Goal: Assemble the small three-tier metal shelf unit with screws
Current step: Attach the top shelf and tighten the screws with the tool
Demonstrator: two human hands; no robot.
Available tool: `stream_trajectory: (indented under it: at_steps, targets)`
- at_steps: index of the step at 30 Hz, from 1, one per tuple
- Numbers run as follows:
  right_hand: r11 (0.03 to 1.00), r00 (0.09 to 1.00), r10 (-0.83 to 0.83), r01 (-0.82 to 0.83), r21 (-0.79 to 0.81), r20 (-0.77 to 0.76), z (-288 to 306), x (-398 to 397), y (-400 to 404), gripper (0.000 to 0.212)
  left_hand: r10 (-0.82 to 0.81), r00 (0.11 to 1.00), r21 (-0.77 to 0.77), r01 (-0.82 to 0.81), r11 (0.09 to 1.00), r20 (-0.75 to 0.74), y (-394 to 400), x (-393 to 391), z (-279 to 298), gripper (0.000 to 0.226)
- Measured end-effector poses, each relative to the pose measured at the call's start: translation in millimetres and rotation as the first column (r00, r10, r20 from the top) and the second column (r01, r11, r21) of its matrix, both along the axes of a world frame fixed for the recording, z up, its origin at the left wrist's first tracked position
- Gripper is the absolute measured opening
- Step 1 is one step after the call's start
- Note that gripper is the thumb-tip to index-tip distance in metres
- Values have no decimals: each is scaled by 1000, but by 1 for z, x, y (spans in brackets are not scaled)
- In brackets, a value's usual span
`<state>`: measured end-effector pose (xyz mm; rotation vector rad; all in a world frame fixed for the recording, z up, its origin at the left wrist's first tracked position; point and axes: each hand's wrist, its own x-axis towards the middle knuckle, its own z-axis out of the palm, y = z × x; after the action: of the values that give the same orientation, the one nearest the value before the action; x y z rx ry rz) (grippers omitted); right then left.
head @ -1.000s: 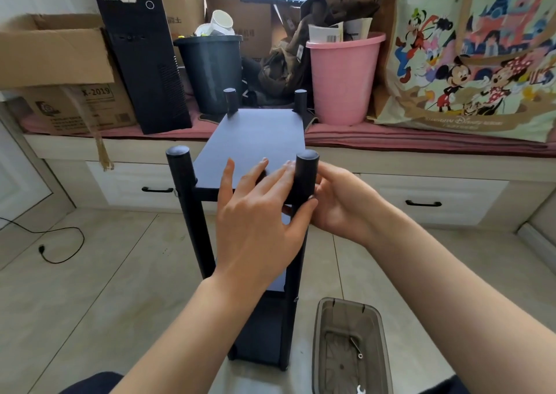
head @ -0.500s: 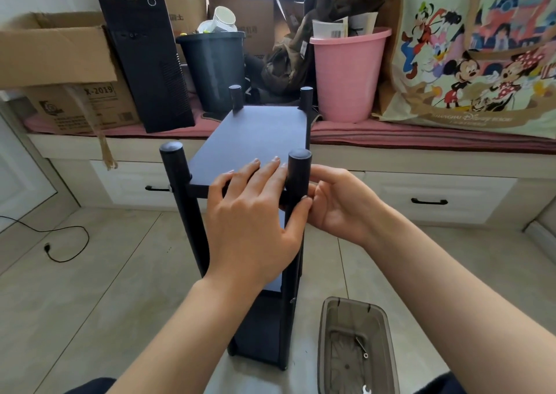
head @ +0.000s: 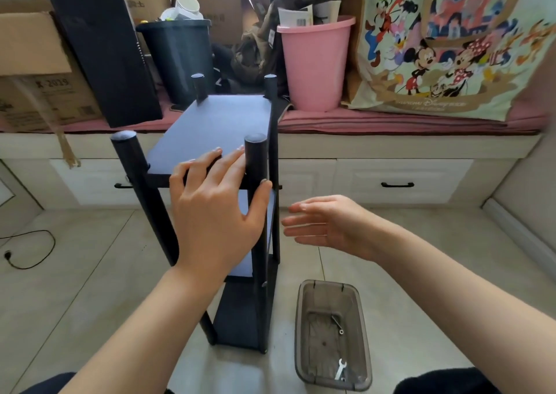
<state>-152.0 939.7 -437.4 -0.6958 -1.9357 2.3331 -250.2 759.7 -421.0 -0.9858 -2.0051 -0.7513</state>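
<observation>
The black three-tier metal shelf unit [head: 219, 123] stands upright on the tiled floor in front of me. My left hand [head: 216, 210] holds its near right post [head: 255, 159]: fingers lie over the top shelf's front edge and the thumb wraps the post. My right hand [head: 325, 222] hovers to the right of the unit with straight fingers, touching nothing. A grey plastic tray [head: 301, 327] lies on the floor at the lower right, holding a small wrench [head: 341, 369] and a hex key [head: 337, 324].
A low white cabinet bench [head: 376, 168] runs behind the shelf, loaded with a pink bucket [head: 316, 65], a dark bin [head: 177, 59], a black computer tower [head: 102, 47], cardboard boxes [head: 33, 71] and a cartoon-print bag [head: 451, 41]. A power cable [head: 30, 252] lies on the floor at left.
My right hand has let go of the near right post and drawn back to the right, fingers straightened. My left hand keeps its hold on the post.
</observation>
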Motion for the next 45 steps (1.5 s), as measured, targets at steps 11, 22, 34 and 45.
stream_trajectory:
  at_steps: [11,22,34,45]
  targets:
    - [975,797,-217,206,85,564,-218,28,13,15,-53,996,116,62,991,-72,5,-6,-10,36]
    - [835,599,-391,-88,543,699,-335,24,15,31,-54,991,143,71,987,-122,13,-8,-16,36]
    - [686,571,-357,-377,622,739,-368,36,1,41,-41,996,137,51,989,-78,13,-4,-15,43]
    - [551,606,-361,-474,686,709,-371,43,12,40,-61,996,153,70,986,-65,14,-2,-12,39]
